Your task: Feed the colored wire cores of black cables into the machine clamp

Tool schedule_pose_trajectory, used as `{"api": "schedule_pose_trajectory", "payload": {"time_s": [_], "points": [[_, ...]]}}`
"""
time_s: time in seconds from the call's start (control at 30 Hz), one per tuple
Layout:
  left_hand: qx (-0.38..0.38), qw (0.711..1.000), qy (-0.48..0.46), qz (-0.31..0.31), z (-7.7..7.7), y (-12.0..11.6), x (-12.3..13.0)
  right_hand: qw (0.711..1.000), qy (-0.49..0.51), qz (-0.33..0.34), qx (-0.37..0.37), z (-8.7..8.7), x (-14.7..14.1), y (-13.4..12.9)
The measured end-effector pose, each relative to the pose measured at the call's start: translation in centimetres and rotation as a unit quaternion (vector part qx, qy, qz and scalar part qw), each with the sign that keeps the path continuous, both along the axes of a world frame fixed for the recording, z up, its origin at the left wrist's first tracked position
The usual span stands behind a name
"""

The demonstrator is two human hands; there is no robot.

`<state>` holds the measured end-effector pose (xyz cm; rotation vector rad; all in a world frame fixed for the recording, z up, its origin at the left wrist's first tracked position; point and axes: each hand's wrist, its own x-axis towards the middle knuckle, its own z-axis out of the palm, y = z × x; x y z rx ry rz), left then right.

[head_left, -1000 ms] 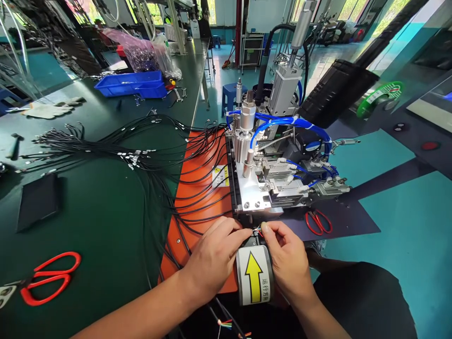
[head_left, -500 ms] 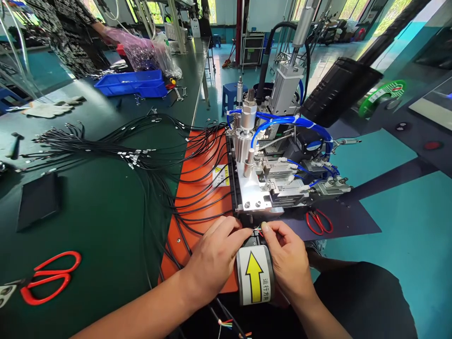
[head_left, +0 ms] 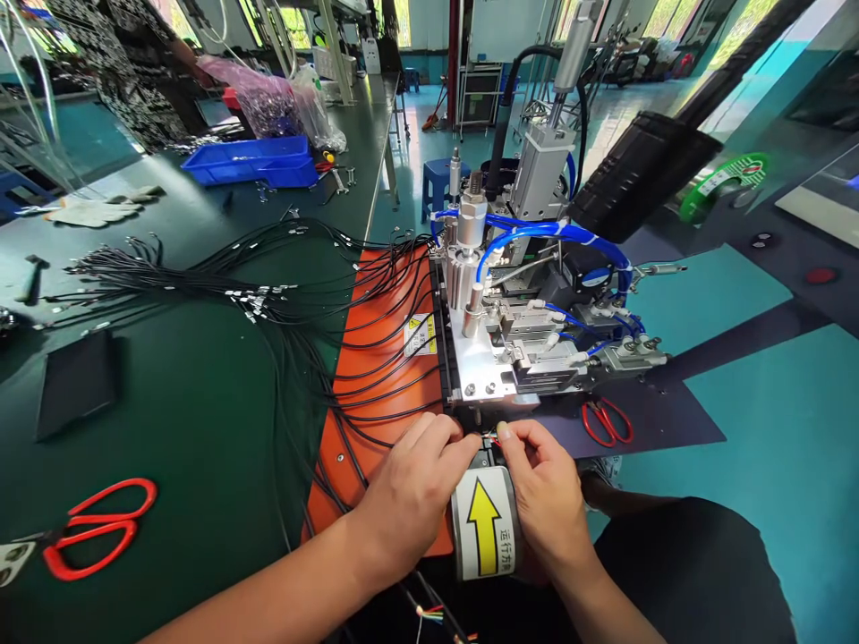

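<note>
Thin coloured wires [head_left: 493,436] show between my fingertips, just in front of the machine [head_left: 476,371]. My right hand [head_left: 547,487] is closed, thumb and index finger pinching the wires from the right. Closed too, my left hand [head_left: 412,478] meets them from the left, its fingertips pressed together at the wires. Both hands rest close to a small black fixture and a round drum with a yellow arrow label [head_left: 486,523]. Black cables [head_left: 376,380] run over the orange plate [head_left: 355,483] beside my left hand. Below hangs a cable end with bared coloured wires [head_left: 430,614].
Red-handled scissors [head_left: 100,528] lie on the green table [head_left: 201,429], with another red pair [head_left: 608,422] right of the machine. Bundled black cables [head_left: 167,273], a black flat piece [head_left: 75,385] and a blue tray [head_left: 251,161] are farther off. A person [head_left: 134,63] stands at the back left.
My hands stay in nearly the same place, pinching at the wires. My left hand has shifted very slightly. The person at the back left has moved a little.
</note>
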<state>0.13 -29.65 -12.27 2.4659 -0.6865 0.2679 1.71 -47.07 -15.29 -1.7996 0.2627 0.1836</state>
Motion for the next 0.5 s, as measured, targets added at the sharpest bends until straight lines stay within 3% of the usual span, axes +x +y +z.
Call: {"api": "schedule_pose_trajectory", "payload": {"time_s": [0.33,0.5], "points": [[-0.025,1.000,0.010,0.008,-0.1,-0.3,0.4,1.000,0.001,0.022,-0.016,0.2,0.2,0.1],[-0.013,0.999,0.013,0.032,-0.2,-0.3,-0.1,0.999,0.001,0.038,0.024,-1.8,0.3,-1.1]]}}
